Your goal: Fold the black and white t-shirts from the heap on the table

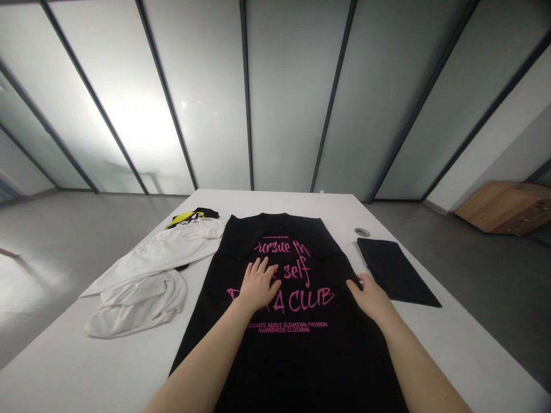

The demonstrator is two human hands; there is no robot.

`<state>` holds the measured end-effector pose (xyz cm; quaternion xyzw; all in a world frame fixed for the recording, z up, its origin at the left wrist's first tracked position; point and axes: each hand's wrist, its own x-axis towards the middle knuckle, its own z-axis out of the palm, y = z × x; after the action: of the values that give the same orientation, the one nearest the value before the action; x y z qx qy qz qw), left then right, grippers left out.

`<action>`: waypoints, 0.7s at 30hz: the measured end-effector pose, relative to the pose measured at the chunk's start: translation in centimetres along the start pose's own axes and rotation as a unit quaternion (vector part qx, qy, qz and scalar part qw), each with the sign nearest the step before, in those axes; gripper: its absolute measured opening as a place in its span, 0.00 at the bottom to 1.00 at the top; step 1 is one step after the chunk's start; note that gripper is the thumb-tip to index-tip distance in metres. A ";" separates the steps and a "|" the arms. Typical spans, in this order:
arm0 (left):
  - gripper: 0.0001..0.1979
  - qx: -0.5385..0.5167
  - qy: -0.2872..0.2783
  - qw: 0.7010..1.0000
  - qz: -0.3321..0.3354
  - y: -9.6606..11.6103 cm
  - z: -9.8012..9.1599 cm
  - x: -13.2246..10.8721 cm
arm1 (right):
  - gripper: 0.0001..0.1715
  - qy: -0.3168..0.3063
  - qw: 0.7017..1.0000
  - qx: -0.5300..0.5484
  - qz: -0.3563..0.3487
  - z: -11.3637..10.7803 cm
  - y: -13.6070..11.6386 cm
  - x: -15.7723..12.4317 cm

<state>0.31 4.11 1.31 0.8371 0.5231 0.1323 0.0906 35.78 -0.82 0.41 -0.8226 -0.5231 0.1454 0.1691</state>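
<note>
- From my remote seat, taking the shirt as the dial, I see one black fabric shirt with pink lettering (297, 361) lying flat at the centre of the white smooth-topped table (473, 355), collar towards 12 o'clock.
- My left hand (257, 282) rests left of centre on the lettering, fingers spread wide, probably to steady the cloth.
- My right hand (369, 295) sits at the 3 o'clock edge, fingers close together, perhaps to true up that side; I cannot tell whether it pinches fabric.
- Black cloth overlaps the top lettering at both ends, likely sleeves laid inward.
- At 9 o'clock lies crumpled white soft cloth (138, 304) in two bunches; whether that is one garment or two, I cannot tell.
- Counted otherwise: one yellow-and-black cloth (185, 219) at 10, one ring-shaped tape roll (362, 234) at 2, one dark folded rectangular cloth (396, 272) at 3, apparently kept beside the work.
</note>
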 end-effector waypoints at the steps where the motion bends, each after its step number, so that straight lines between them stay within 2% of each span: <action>1: 0.30 -0.001 -0.012 1.000 0.022 0.2 0.0 -0.2 | 0.29 0.003 1.000 0.003 -0.002 0.1 0.0 0.0; 5: 0.38 -0.003 -0.056 0.989 0.134 1.7 0.5 -1.0 | 0.29 0.005 1.000 -0.001 0.000 0.1 -0.1 -0.1; 9: 0.42 0.001 -0.059 0.987 0.148 2.8 1.5 -1.5 | 0.30 -0.005 1.000 0.003 0.003 -0.1 -0.3 -0.2; 12: 0.41 0.001 -0.055 0.992 0.117 2.8 1.9 -1.2 | 0.30 -0.011 1.000 0.004 0.002 -0.2 -0.4 -0.3; 18: 0.36 0.022 -0.004 0.999 -0.030 1.4 1.4 -0.2 | 0.30 -0.013 1.000 0.000 0.003 -0.4 -0.4 -0.3; 21: 0.36 0.023 0.001 0.998 -0.056 1.0 0.9 0.0 | 0.30 -0.007 1.000 -0.010 0.003 -0.5 -0.6 -0.6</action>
<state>1.44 3.71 0.74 0.8080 0.5725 0.1154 0.0781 35.30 -1.17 1.19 -0.8248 -0.5232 0.1466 0.1565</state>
